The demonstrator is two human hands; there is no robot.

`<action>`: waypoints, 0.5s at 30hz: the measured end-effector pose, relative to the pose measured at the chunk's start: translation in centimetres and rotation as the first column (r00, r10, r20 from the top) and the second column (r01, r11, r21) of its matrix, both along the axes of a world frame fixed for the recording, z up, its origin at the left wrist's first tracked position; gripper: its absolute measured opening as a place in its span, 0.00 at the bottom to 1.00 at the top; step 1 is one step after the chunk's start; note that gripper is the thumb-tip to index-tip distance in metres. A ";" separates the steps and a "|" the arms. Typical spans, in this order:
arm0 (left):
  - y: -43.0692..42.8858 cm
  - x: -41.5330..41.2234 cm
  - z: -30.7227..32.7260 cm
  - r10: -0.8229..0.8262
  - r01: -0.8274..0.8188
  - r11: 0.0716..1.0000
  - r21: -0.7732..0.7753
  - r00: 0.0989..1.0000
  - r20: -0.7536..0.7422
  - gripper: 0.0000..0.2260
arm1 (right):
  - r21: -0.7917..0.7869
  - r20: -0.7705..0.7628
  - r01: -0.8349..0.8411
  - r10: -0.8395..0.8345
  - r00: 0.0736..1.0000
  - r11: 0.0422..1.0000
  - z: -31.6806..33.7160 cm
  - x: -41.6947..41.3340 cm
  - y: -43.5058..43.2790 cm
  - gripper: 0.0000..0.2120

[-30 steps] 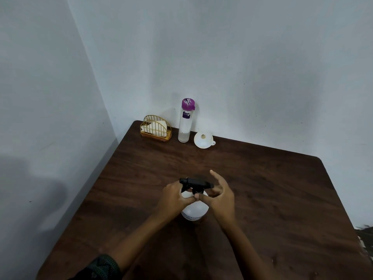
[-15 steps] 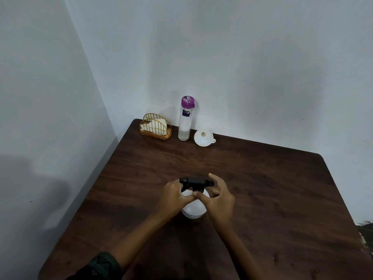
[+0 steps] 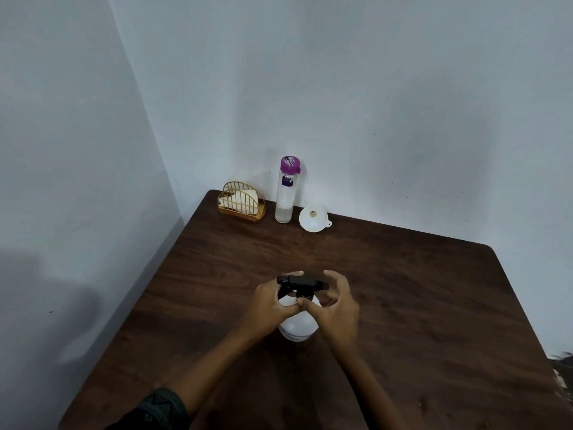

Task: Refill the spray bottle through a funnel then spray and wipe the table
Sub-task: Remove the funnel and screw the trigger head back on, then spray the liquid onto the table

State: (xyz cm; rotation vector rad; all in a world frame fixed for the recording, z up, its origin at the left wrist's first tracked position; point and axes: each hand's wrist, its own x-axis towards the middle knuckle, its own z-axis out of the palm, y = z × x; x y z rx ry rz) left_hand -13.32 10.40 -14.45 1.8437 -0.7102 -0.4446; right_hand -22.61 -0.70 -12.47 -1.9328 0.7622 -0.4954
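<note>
My left hand (image 3: 271, 307) curls its fingers (image 3: 286, 310) round the shoulder of the white spray bottle (image 3: 297, 327), which stands upright about midway across the surface (image 3: 403, 290). My right hand (image 3: 336, 308) pinches the collar under the black trigger head (image 3: 302, 282). By the far left corner a gold napkin holder (image 3: 242, 203), a purple-capped bottle (image 3: 286, 193) and the white funnel (image 3: 313, 219) stand in a row.

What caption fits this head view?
Left hand and right hand grip a white spray bottle on a dark wooden table.
</note>
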 end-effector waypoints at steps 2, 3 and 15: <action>0.5 -0.1 -1.0 -0.038 0.032 0.999 -0.036 0.986 -0.161 0.34 | 0.062 0.011 -0.038 0.037 0.999 0.997 0.3 0.1 -0.1 0.28; 0.9 -0.1 -1.7 -0.061 0.055 0.998 -0.036 0.972 -0.225 0.39 | 0.061 0.012 -0.043 0.042 0.999 0.997 0.4 0.1 -0.1 0.25; 0.3 -3.2 -0.2 -0.343 0.378 0.925 0.038 0.873 -0.346 0.44 | 0.209 0.195 -0.134 0.093 0.976 0.969 4.4 -0.9 -2.2 0.16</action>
